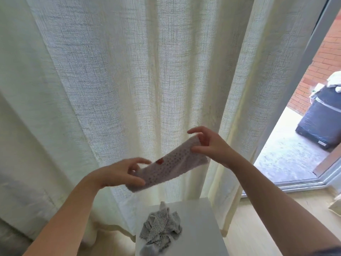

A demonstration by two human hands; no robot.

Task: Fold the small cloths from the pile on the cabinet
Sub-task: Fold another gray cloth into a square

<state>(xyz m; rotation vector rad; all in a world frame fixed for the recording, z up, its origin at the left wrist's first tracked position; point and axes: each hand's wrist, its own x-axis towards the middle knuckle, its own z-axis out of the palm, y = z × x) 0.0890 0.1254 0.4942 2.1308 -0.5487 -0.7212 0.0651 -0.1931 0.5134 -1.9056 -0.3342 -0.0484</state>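
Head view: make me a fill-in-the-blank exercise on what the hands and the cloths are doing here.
1. The left hand and the right hand hold one cloth up in front of the pale ____.
2. The pile of crumpled cloths lies on the white ____.
3. The higher end of the held cloth is in the ____ hand.
4. Outside, the wall behind the dark bin is made of ____.
Missing words: curtain; cabinet; right; brick.
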